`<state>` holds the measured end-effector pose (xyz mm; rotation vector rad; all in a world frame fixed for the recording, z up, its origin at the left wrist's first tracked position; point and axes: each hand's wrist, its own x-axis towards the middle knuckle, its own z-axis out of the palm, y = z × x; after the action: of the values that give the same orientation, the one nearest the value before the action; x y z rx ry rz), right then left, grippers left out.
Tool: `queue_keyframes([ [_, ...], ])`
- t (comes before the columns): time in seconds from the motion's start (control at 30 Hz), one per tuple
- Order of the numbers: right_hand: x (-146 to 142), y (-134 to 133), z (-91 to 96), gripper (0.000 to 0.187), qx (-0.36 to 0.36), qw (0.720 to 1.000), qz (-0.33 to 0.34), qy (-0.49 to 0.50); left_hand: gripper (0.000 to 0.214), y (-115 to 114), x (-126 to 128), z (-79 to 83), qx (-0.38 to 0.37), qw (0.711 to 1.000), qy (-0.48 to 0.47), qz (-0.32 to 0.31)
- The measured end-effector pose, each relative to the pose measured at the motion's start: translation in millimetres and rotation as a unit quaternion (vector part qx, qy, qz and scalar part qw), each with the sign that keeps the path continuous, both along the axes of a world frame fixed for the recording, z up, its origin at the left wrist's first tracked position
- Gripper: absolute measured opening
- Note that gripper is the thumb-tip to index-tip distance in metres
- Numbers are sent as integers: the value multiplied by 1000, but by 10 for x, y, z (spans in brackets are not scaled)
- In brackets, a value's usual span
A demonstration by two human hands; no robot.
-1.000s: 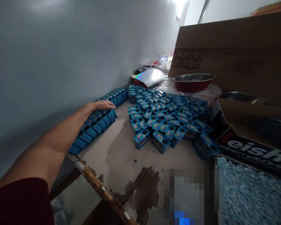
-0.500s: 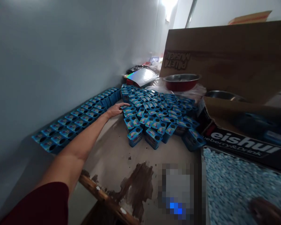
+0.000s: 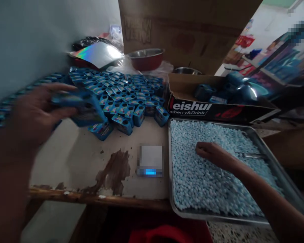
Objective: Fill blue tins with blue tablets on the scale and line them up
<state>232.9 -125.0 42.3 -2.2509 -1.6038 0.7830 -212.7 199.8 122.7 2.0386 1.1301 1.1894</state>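
Observation:
My left hand (image 3: 38,111), blurred, grips a small blue box (image 3: 90,109) with a dark round hole in its top, raised over the table's left side. Just beyond it, many similar blue boxes (image 3: 123,91) stand packed together, holes upward. My right hand (image 3: 210,153) is curled over a metal tray (image 3: 170,162) filled with small pale blue pellets (image 3: 192,182), its fingers closed. Whether pellets are inside them is hidden. A metal utensil handle (image 3: 253,156) lies on the pellets at the tray's right.
A pixelated pale device (image 3: 151,157) with a blue glow sits left of the tray. Behind the tray, an open black-printed carton (image 3: 190,108) holds more blue boxes. A red bowl (image 3: 146,60) stands before a tall cardboard sheet (image 3: 182,30). The table's wooden edge (image 3: 111,199) runs along the front.
My left hand has come back from the standing boxes, now lifting one blue box. The view has swung right, bringing the whole tray and more of my right arm into sight.

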Motion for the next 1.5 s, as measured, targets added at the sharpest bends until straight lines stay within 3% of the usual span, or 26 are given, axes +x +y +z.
queue_keyframes([
  [0.03, -23, -14, 6, 31, -3, 999, 27, -25, 61, -289, 160, -97, -2, 999, 19, -51],
  [0.1, -58, -50, 10, 28, -5, 997, 56, -55, 47, -823, 513, -370, -76, 986, 11, -149],
  [0.17, -68, -80, -2, 26, 0, 997, 61, -49, 41, -1226, 826, -673, -144, 967, -8, -210],
  [0.27, -70, -100, -30, 27, 12, 998, 56, 0, 39, -1540, 1104, -1013, -183, 949, -10, -257],
  [0.37, -101, -93, -45, 27, 15, 998, 40, 41, 40, -1620, 1151, -1155, -177, 946, 9, -271],
  [0.47, -146, -70, -36, 25, 15, 998, 45, 53, 61, -1627, 1041, -1184, -183, 947, -14, -264],
  [0.57, -168, -46, 4, 22, 17, 998, 58, 31, 77, -1639, 843, -1191, -208, 953, -77, -206],
  [0.7, -166, -40, 76, 21, 4, 998, 70, 3, 55, -1668, 533, -1181, -250, 960, -119, -31],
  [0.83, -175, -50, 153, 24, 4, 998, 67, 6, 35, -1656, 270, -1132, -199, 963, -156, 89],
  [0.97, -239, -13, 308, 29, -9, 996, 45, 73, 30, -1644, 171, -1104, -162, 969, -159, 95],
  [1.1, -362, 105, 502, 32, -15, 990, 54, 132, 26, -1728, 228, -1057, -161, 976, -126, 79],
  [1.27, -541, 356, 667, 31, -11, 988, 116, 101, 21, -1856, 309, -979, -161, 979, -84, 94],
  [1.5, -808, 695, 835, 30, 9, 980, 187, 68, 15, -1839, 297, -1063, -157, 981, -81, 77],
])
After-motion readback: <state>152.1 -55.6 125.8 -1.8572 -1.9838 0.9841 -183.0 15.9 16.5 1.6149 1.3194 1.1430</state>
